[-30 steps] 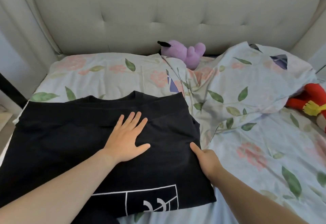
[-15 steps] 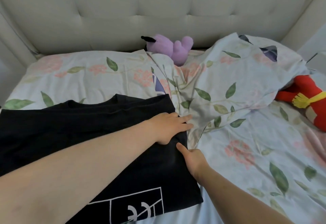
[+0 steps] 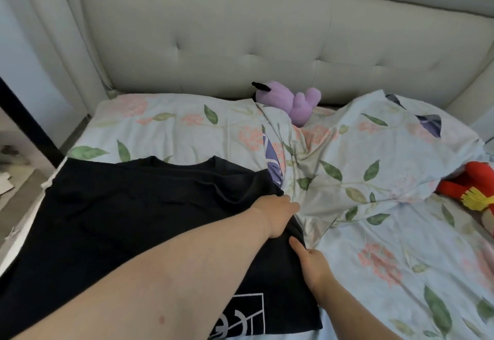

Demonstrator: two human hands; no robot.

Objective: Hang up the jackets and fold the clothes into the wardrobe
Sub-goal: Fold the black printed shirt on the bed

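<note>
Spread on pale floral bedsheet (image 3: 387, 272): black fabric T-shirt (image 3: 120, 219), long axis 6–12 o'clock, collar at 12. White line print (image 3: 248, 313) at 6, cut off, no legible txt. Pinched at 3 o'clock edge by right hand (image 3: 312, 264), thumb on top, other fingers hidden beneath. Gripped just beyond by left hand (image 3: 278, 214), fingers curled over same edge. Prob. next: fold toward 9.

matt black cloth shirt (image 3: 133, 219), padded headboard (image 3: 240, 40)
</note>
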